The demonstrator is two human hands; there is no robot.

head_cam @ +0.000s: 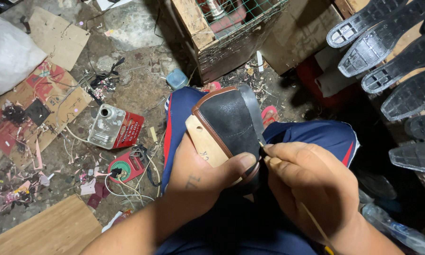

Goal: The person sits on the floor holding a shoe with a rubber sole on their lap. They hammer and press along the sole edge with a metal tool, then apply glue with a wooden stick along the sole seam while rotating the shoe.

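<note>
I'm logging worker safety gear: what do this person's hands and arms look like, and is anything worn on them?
Both the left hand and right hand are bare: no gloves, rings or watch show. The forearms are uncovered, no sleeves in view. A small dark inked mark sits on the back of the left hand.

Obstacles, front: wooden crate with wire mesh (222, 33), just beyond the knees. Right: row of black shoe soles (392, 61), close-packed beside the right hand (312, 189); plastic bottle (397, 229) low beside that forearm. Left: metal can (107, 125), red round device (126, 167) with cords, scattered scraps. Free room: bare floor patch between can and crate; wooden board (42, 231) lower left.
</note>
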